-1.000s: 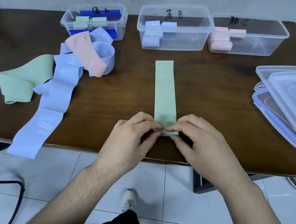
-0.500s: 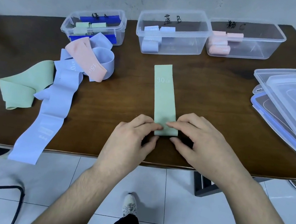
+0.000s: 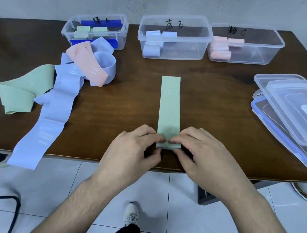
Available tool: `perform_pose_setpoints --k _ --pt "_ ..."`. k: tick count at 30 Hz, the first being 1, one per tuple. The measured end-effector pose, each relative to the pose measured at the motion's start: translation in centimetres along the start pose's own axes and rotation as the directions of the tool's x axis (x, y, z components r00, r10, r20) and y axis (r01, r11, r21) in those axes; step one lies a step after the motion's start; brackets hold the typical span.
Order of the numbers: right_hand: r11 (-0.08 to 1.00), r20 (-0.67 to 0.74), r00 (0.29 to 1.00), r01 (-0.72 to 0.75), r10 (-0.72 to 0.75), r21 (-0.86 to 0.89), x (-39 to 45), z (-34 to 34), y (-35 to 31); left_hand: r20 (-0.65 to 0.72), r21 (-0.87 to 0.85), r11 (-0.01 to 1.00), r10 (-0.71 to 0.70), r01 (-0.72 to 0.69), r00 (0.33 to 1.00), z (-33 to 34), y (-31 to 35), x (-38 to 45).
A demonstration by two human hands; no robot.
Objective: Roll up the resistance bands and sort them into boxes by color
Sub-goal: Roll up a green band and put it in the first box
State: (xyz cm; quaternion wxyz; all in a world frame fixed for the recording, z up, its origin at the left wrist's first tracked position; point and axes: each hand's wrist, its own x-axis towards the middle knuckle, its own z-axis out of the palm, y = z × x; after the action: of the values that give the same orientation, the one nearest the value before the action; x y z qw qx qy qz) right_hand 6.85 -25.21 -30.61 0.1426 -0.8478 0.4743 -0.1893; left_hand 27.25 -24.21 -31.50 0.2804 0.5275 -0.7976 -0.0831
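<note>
Since a second ago the rolled end of the green band (image 3: 169, 106) has thickened slightly and both hands remain at it, the flat strip beyond looking a little shorter. The left hand (image 3: 133, 149) and right hand (image 3: 200, 156) meet at the band's near end, close to the table (image 3: 213, 89) edge, fingertips pinching the small roll from either side with thumbs tucked beneath. The rest of the band lies flat, running straight away from the hands toward the middle box (image 3: 174, 37), which holds lavender rolls. The left box (image 3: 96, 28) holds green rolls, the right box (image 3: 246, 45) pink ones. Unrolled bands lie heaped at the left: a second green band (image 3: 22, 89), a lavender band (image 3: 47, 123) hanging over the edge, a pink band (image 3: 88, 65). Lids (image 3: 297, 119) are stacked at the right.
</note>
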Motion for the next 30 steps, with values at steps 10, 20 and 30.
perform_pose_setpoints --k 10,20,30 --pt "0.996 -0.089 0.996 0.004 0.004 0.085 -0.9 0.4 -0.5 0.070 -0.015 0.998 -0.055 0.056 0.996 -0.3 0.7 -0.2" --pt "0.989 -0.109 0.994 -0.011 0.027 0.144 -0.1 0.4 0.1 0.031 -0.005 1.000 0.011 -0.011 0.999 -0.3 0.6 -0.2" --pt "0.988 -0.045 0.997 -0.054 0.062 0.145 0.4 -0.4 0.3 0.055 -0.028 0.999 -0.032 0.033 0.998 -0.6 0.1 0.5"
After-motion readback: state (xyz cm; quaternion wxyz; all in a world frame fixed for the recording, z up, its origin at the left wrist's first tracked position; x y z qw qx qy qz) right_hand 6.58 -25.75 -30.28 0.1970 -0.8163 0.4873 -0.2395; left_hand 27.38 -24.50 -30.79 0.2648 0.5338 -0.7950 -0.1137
